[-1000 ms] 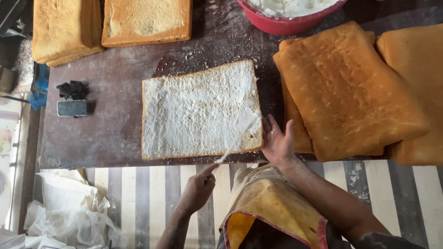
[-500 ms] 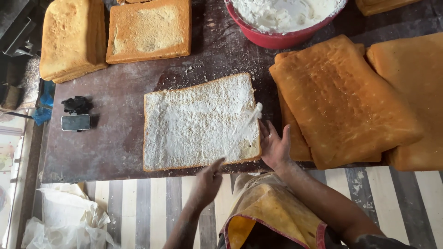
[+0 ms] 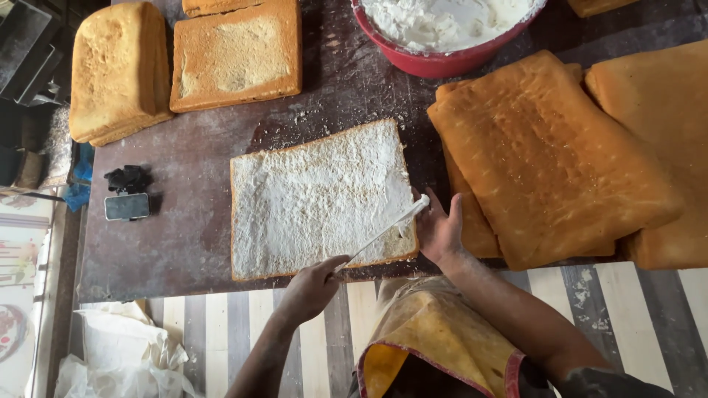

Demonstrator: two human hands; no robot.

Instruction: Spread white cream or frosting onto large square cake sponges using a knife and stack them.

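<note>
You are standing in a bakery's work area. A dark, flour-dusted worktop [image 3: 184, 243] carries stacks of large golden sponge sheets [image 3: 553, 162], more of them piled at the far left [image 3: 118, 70], one sheet spread with white cream [image 3: 317, 195], and a big red bowl of cream [image 3: 442, 37]. Dark baking tins [image 3: 26, 44] stand at the left edge.
</note>
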